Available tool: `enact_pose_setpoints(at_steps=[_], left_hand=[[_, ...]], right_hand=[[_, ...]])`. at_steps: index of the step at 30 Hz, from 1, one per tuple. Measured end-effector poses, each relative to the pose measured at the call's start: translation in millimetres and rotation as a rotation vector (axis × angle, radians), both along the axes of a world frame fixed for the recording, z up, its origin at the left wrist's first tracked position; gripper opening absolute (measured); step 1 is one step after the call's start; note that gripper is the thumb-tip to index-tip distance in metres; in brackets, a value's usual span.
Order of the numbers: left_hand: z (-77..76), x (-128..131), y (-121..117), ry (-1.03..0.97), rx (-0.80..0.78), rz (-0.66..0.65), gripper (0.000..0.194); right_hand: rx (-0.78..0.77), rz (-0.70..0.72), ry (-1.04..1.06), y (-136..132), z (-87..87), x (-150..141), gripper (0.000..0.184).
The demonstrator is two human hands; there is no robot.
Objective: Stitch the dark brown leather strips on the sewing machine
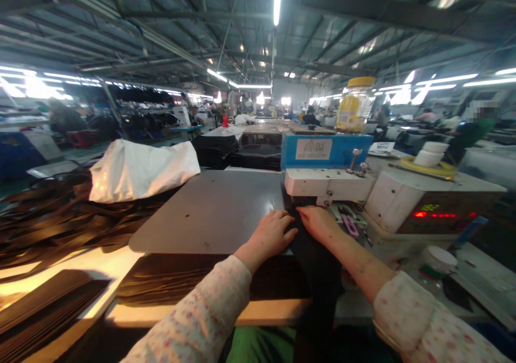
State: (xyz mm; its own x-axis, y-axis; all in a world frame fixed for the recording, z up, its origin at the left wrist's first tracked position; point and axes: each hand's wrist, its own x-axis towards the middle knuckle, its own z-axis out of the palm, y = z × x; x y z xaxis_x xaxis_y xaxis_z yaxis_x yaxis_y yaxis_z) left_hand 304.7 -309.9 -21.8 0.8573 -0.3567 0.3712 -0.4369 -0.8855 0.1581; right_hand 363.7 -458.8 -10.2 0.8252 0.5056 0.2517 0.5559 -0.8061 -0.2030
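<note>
A long piece of black fabric (318, 266) runs from the white head of a sewing machine (328, 184) down over the table's front edge. My left hand (274, 232) lies at the fabric's left edge, fingers curled onto it, with the wrist over a grey metal plate (209, 207). On the right side of the strip, close under the machine head, my right hand (316, 222) pinches the fabric between closed fingers. The fabric's far end is hidden beneath the machine head. Pink-handled thread snips (350, 224) lie just right of my right hand.
A stack of dark fabric pieces (169, 280) sits under the plate's front edge. At left are brown strips (48, 207) and a white cloth (141, 169). A control box (435, 207) with red digits stands right, near a white-lidded jar (439, 261). A yellow-lidded jar (355, 105) tops the machine.
</note>
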Motion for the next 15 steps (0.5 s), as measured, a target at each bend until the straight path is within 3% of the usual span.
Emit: enact_pose_setpoints(at_steps=[15], left_hand=[[0.1,6.3,2.1,-0.016,0.015,-0.007,0.030]], right_hand=[[0.015,-0.046,-0.029,4.1,0.1,2.5,0.031]])
